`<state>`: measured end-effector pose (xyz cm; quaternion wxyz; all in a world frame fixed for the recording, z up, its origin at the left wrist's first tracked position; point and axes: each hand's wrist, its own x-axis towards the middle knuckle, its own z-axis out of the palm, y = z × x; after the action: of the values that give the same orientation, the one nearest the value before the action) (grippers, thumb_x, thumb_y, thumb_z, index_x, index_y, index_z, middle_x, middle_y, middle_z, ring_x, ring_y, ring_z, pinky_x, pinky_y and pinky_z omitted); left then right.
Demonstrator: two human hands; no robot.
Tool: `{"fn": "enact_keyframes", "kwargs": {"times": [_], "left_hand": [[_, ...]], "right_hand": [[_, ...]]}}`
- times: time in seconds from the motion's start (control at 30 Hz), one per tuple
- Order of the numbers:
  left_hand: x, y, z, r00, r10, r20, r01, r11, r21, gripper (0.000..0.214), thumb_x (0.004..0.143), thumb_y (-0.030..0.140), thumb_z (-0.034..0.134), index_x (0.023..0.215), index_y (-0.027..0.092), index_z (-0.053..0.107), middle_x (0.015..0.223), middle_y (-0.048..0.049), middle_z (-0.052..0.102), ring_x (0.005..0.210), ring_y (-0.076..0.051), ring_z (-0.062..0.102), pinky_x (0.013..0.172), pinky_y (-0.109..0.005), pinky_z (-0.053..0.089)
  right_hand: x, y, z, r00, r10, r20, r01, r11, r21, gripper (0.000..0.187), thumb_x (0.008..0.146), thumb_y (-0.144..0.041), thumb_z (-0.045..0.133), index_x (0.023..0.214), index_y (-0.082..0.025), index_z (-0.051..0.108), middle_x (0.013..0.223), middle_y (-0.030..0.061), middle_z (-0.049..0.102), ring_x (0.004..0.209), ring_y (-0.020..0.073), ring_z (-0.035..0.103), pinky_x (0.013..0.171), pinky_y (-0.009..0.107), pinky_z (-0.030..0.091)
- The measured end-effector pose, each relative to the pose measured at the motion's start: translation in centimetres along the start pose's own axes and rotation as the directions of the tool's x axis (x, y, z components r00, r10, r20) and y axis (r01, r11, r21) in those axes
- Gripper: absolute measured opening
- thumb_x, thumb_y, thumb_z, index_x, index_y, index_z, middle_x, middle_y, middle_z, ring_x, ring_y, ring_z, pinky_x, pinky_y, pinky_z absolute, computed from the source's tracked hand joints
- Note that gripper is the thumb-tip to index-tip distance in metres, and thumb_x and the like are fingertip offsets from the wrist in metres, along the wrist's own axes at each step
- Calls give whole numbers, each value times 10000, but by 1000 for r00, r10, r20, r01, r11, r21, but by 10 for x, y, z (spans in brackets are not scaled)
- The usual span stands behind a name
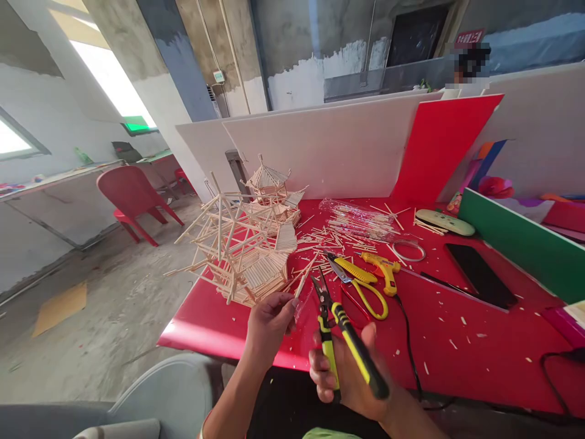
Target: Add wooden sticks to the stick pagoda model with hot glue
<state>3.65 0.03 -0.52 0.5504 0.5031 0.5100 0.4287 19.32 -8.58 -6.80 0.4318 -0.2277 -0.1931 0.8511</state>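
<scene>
My left hand (pixel 272 320) pinches a few thin wooden sticks (pixel 303 279) between thumb and fingers, their ends pointing up and away. My right hand (pixel 350 372) is wrapped around yellow-and-black pliers (pixel 329 308), whose handles are spread and whose jaws point toward the sticks, apart from them. Just beyond my left hand stands a pavilion model built of wooden sticks (pixel 256 262), with a small peaked roof (pixel 266 175) at its far end. To the right of the pliers lie yellow-handled scissors (pixel 361 286), a yellow utility knife (pixel 356 269) and a yellow glue gun (pixel 384 268).
Loose sticks (pixel 361 222) are scattered over the red table (pixel 439 353). A black phone (pixel 479 274), a roll of clear tape (pixel 409 250) and a beige case (pixel 445 222) lie at the right. The glue gun's cord (pixel 408 341) runs off the front edge. White boards (pixel 320 152) stand behind.
</scene>
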Motion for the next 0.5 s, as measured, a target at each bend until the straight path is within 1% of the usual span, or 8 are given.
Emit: {"fn": "enact_keyframes", "kwargs": {"times": [0.07,0.1,0.13,0.2,0.23,0.33,0.43,0.5], "left_hand": [[2,2,-2,1000,-27,15,27,1000,-14,298,681,440,794,702,160,694,446,28,555,393,-93,462,414,-204,352],[3,2,-3,998,-44,37,45,999,-29,311,675,450,800,703,159,693,446,30,552,388,-90,458,410,-201,344],[4,3,-4,996,-61,67,64,997,-45,323,672,460,803,700,158,692,448,31,549,385,-85,453,408,-199,337],[6,3,-7,989,-84,122,92,994,-59,340,675,473,805,704,153,695,453,29,550,383,-79,450,408,-195,330],[7,2,-8,986,-87,141,95,994,-52,344,677,475,805,710,150,699,450,27,550,381,-78,449,407,-193,325],[11,0,-13,975,-71,211,72,997,3,345,682,475,805,696,147,698,448,16,552,383,-86,458,401,-195,318],[13,-1,-18,956,-45,291,32,998,51,331,712,468,788,663,156,686,447,16,540,395,-93,467,409,-200,332],[13,1,-20,948,-31,315,7,997,77,315,733,455,773,656,164,682,442,20,528,401,-93,466,420,-199,338]], "right_hand": [[-3,2,2,999,-1,47,5,996,-91,814,486,-831,727,1010,-240,532,827,-22,423,663,104,336,647,257,348],[-5,2,3,999,-1,51,8,989,-145,773,485,-746,798,999,-232,535,830,-22,430,664,97,340,636,242,338],[-6,1,5,999,-7,43,16,979,-203,732,498,-685,832,989,-226,541,828,-22,436,665,94,347,625,230,332],[-9,-5,7,999,-49,10,49,947,-317,691,545,-651,832,1017,-223,564,828,-16,460,685,104,387,628,228,355],[-11,-9,9,997,-75,-1,69,926,-371,705,557,-660,823,1055,-224,579,839,-8,482,713,119,424,652,242,384],[-15,-24,11,994,-112,1,97,859,-503,831,565,-678,811,1224,-227,582,910,25,562,844,191,524,789,328,449],[-19,-36,13,992,-122,27,114,795,-596,869,624,-629,799,1346,-231,524,1035,48,595,976,238,541,926,399,428],[-21,-39,15,993,-116,40,115,768,-630,824,671,-608,779,1357,-238,510,1048,45,589,989,233,535,938,402,426]]}}
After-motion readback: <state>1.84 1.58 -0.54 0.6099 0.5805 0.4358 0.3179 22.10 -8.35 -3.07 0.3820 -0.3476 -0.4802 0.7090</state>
